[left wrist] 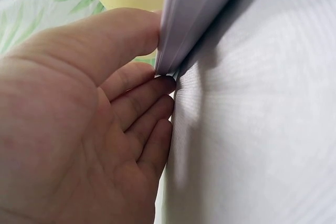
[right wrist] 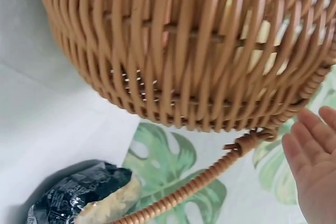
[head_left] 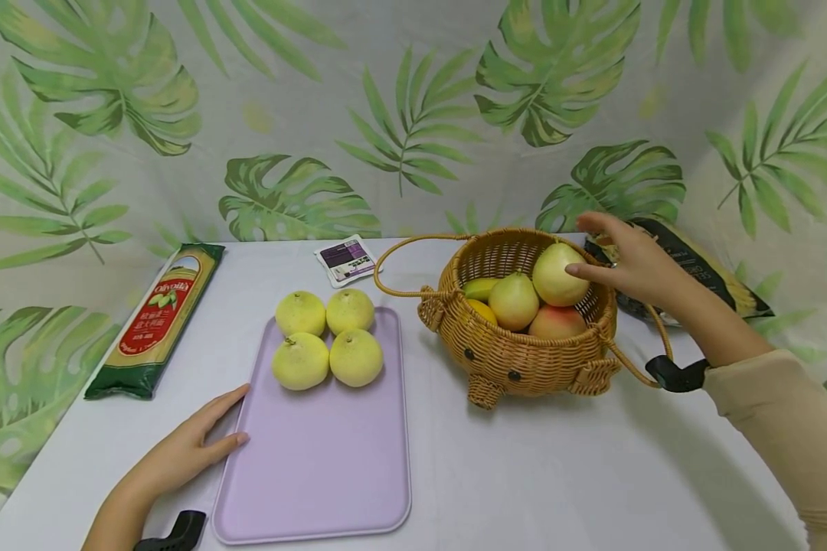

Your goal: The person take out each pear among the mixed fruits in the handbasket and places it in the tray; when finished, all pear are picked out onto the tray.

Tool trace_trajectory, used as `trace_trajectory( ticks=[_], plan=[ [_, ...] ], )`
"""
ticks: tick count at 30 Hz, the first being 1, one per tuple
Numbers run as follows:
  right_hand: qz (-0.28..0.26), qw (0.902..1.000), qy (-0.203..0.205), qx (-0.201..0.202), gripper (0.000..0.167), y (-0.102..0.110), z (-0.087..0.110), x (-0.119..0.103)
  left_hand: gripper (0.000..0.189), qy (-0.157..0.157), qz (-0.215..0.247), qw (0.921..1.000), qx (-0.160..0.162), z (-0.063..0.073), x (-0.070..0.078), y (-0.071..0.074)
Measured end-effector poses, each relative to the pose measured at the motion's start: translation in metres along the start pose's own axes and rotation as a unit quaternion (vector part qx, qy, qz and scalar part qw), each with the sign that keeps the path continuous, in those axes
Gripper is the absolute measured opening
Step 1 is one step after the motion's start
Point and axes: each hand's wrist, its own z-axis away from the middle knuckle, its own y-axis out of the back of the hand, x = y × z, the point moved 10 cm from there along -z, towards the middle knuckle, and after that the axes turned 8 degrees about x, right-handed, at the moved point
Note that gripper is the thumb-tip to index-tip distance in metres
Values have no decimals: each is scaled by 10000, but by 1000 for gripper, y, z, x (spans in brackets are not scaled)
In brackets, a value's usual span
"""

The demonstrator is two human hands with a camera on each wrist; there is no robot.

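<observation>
A wicker basket [head_left: 524,348] with an animal face holds pale yellow-green pears [head_left: 560,275], a peach-like red-orange fruit [head_left: 557,323] and other yellow fruit. My right hand [head_left: 630,260] hovers over the basket's right rim, fingers spread; its thumb tip overlaps the upper pear's edge, and contact cannot be told. In the right wrist view the hand's [right wrist: 317,156] extended fingers are beside the rim. My left hand [head_left: 186,448] rests against the left edge of a lilac tray [head_left: 317,467], thumb touching its rim. Several round yellow fruits [head_left: 300,361] are grouped at the tray's far end.
A red and green pasta packet [head_left: 158,317] lies at the left. Behind the tray is a small white and purple packet [head_left: 348,260]. A black bag [head_left: 696,260] lies behind the basket's right side. The basket's two loop handles [head_left: 379,268] stick out sideways. Leaf-patterned cloth [head_left: 413,115] backs the table.
</observation>
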Motion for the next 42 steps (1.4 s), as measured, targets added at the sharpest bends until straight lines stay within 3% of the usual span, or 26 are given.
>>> trace_trajectory(
  ticks=[8, 19, 30, 42],
  plan=[
    [-14, 9990, -193, -399, 78, -18, -7, 10, 67, -38, -11, 10000, 13, 0, 0, 0],
    [-57, 9985, -176, -515, 78, -27, -11, 12, 66, -24, -190, 9998, 54, 1, 0, 1],
    [111, 9986, -1, -514, 78, -32, -13, 13, 67, -41, -44, 10000, 36, 0, 2, 1],
    [-149, 9987, 387, -307, 73, -34, -10, -2, 67, -52, 12, 10000, 10, 0, 1, 0]
  ],
)
